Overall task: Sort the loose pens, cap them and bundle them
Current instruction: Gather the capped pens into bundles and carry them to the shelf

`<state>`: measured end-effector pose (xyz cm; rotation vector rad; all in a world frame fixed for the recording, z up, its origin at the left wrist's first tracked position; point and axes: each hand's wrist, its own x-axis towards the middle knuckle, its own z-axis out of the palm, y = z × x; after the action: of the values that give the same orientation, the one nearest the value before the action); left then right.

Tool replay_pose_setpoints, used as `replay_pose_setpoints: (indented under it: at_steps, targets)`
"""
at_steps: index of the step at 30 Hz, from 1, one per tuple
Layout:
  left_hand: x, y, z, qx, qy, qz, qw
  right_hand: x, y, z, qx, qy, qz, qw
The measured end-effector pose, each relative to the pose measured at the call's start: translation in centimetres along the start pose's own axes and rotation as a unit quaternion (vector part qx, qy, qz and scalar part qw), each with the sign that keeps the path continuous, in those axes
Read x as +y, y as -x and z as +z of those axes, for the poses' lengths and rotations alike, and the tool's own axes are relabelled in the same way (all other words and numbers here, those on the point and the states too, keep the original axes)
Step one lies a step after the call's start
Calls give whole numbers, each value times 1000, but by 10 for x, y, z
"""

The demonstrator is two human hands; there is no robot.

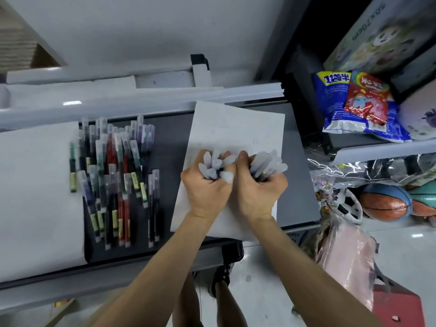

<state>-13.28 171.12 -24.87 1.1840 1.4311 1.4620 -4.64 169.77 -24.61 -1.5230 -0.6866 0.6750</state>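
Note:
My left hand [207,187] grips a bunch of pens [215,166] with frosted clear caps pointing away from me. My right hand [258,192] grips a second bunch of capped pens [269,165] right beside it. Both hands touch each other above a white sheet of paper [238,128] on the dark tabletop [169,142]. To the left lies a loose pile of capped pens [113,175] with red, black, green and purple barrels, roughly parallel, caps towards the far side.
A large white sheet [37,190] covers the table's left part. White rails [141,97] run along the far edge. At the right a shelf holds snack bags [354,105], with balls [384,204] and a pink bag [346,253] below.

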Motion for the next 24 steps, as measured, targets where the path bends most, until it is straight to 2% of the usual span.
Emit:
replay_pose_setpoints:
  at_steps: [6,13,16,20,24]
  targets:
    - [-1,-3,4,2,37,28,999,10,-5,-8,-18,15,-49,999]
    - [7,-4,0,20,-32,29,999,3,-8,-4,-43,36,-87,995]
    - [10,-7,-1,10,-45,36,998,0,-8,-3,-43,40,-84,995]
    - [9,-3,-5,-6,2,-33,999,1,-4,-6,-57,43,-81,994]
    - [5,-3,-3,-8,-25,-50,998,-1,-3,-4,-66,51,-4,997]
